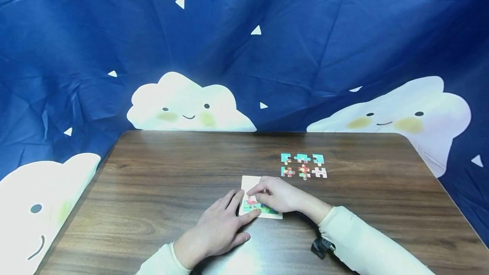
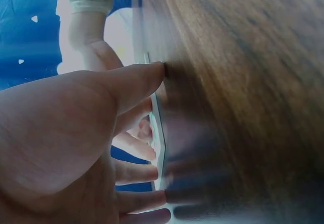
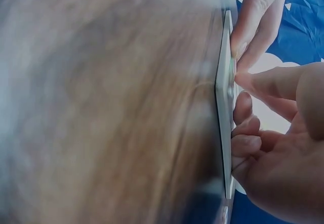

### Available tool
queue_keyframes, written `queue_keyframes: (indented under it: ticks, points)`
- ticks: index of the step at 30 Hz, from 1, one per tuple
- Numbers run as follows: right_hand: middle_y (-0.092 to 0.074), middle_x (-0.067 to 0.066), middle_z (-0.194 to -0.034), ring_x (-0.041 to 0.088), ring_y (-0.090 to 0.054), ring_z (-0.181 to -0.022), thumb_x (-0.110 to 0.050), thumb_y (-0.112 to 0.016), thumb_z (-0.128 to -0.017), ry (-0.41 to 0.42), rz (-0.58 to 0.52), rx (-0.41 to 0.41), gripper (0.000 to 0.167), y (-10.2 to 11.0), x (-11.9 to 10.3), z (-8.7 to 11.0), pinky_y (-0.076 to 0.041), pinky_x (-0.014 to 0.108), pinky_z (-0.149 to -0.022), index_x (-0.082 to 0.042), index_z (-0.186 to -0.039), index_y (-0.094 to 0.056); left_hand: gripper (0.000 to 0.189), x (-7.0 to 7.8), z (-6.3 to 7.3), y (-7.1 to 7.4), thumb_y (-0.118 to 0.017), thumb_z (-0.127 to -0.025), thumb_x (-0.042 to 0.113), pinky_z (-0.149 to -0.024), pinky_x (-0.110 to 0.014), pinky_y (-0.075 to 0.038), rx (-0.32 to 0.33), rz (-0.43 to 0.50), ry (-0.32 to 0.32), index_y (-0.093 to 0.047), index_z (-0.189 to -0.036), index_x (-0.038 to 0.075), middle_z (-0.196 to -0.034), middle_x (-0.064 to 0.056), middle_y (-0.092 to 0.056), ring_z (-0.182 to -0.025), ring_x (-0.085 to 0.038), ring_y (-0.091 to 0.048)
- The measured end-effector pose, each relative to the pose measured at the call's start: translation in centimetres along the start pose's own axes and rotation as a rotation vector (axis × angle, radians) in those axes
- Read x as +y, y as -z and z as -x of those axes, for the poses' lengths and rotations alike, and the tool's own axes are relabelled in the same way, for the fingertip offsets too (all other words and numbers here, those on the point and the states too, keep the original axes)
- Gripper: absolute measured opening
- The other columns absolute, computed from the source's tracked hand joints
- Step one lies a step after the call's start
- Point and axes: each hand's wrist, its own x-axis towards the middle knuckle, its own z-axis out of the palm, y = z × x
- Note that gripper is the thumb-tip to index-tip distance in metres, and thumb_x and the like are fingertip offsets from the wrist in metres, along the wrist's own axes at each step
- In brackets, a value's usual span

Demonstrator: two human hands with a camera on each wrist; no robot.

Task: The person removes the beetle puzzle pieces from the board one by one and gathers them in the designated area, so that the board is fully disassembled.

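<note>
A small puzzle board (image 1: 261, 215) with a white border lies on the table, with puzzle pieces showing a green and pink picture (image 1: 251, 201) in its lower part. My left hand (image 1: 219, 228) lies at the board's left side, its fingers fairly straight, with the index fingertip resting on the lower edge area. Over the board, my right hand (image 1: 280, 194) reaches in from the right, index finger and thumb bent down toward the picture. In the right wrist view its fingertips (image 3: 244, 107) touch the board's face. Whether they pinch a piece is hidden.
Several loose jigsaw pieces (image 1: 304, 171) lie in two rows at the back right of the board. The brown wooden table (image 1: 160, 181) ends at a blue curtain (image 1: 298, 54) with clouds. A dark device (image 1: 321, 247) hangs at the right sleeve.
</note>
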Motion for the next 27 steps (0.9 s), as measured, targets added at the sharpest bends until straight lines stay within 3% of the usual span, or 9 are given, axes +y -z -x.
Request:
queue_keyframes:
  ticks: [6, 16, 27]
  points:
    - [-0.069, -0.003, -0.1, 0.004, -0.052, -0.082, -0.008, -0.06, -0.101, -0.036, -0.032, -0.004, 0.03, -0.21, -0.37, -0.2, -0.046, 0.024, -0.074, -0.011, -0.12, -0.083, 0.058, -0.02, -0.02, 0.07, -0.064, -0.102, 0.056, -0.114, -0.05, -0.053, -0.006, -0.004, 0.002, -0.052, -0.158, 0.047, -0.165, -0.018, -0.046, -0.15, -0.039, -0.051]
    - [-0.074, 0.002, -0.119, 0.016, -0.059, -0.105, -0.01, -0.059, -0.104, -0.134, -0.139, -0.032, 0.027, 0.27, -0.7, -0.44, -0.049, 0.038, -0.093, -0.016, -0.115, -0.083, 0.058, -0.07, -0.08, 0.13, -0.064, -0.102, 0.055, -0.113, -0.05, -0.053, 0.004, 0.003, -0.005, -0.052, -0.158, 0.047, -0.165, -0.018, -0.046, -0.15, -0.038, -0.051]
    - [-0.075, -0.004, -0.105, 0.012, -0.054, -0.09, -0.014, -0.071, -0.1, -0.117, -0.137, 0.028, 0.012, -0.17, -0.72, -0.39, -0.044, 0.029, -0.08, -0.017, -0.107, -0.081, 0.058, -0.11, -0.09, 0.23, -0.065, -0.101, 0.055, -0.112, -0.05, -0.053, 0.017, -0.007, -0.012, -0.054, -0.157, 0.046, -0.164, -0.018, -0.047, -0.148, -0.038, -0.052]
